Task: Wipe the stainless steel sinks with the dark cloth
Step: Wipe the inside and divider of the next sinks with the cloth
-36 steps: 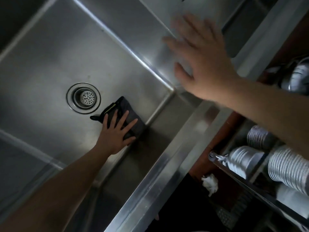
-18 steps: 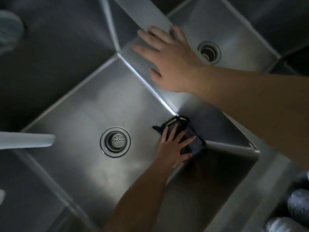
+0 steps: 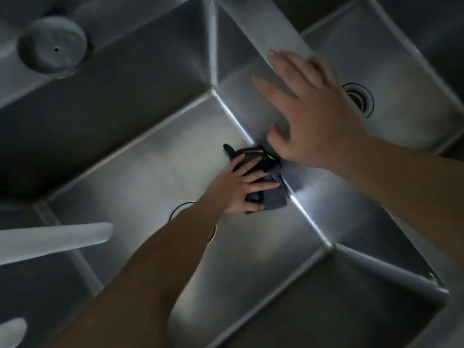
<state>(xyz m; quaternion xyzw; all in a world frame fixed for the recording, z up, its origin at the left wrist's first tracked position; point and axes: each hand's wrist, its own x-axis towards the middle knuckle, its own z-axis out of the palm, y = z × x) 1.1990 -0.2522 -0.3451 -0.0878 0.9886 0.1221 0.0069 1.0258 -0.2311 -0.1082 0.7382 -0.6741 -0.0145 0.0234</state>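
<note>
1. Head view, hands: left hand (image 3: 241,189), centre of frame, fingers spread and flat, pressing the dark cloth (image 3: 267,197) to the floor of the near sink (image 3: 140,177). It pins the cloth under straight fingers and does not grip it.
2. Head view, right hand (image 3: 313,116), upper right of centre: open, fingers loosely spread, over the steel divider (image 3: 263,43) between the two basins. I cannot tell whether the palm bears on it or hovers just above.
3. Dark cloth: bunched, a yellow-green edge showing, tucked against the seam where the sink floor meets the right-hand wall, just beside the right hand's heel.
4. Near sink drain (image 3: 179,209): only an arc shows, the rest hidden behind my left forearm.
5. Second sink (image 3: 401,71), upper right of frame, with its own drain (image 3: 359,99); no cloth in it, so by my reckoning it is not yet wiped.
6. Pale faucet spout (image 3: 55,241), left edge; round grey fitting (image 3: 52,46), upper left.
7. Risk: the cloth is wadded, so a flat-fingered push may slide over it and leave streaks along the seam.
8. Risk: steel looks slick; a leaning right hand could slip off the divider.
</note>
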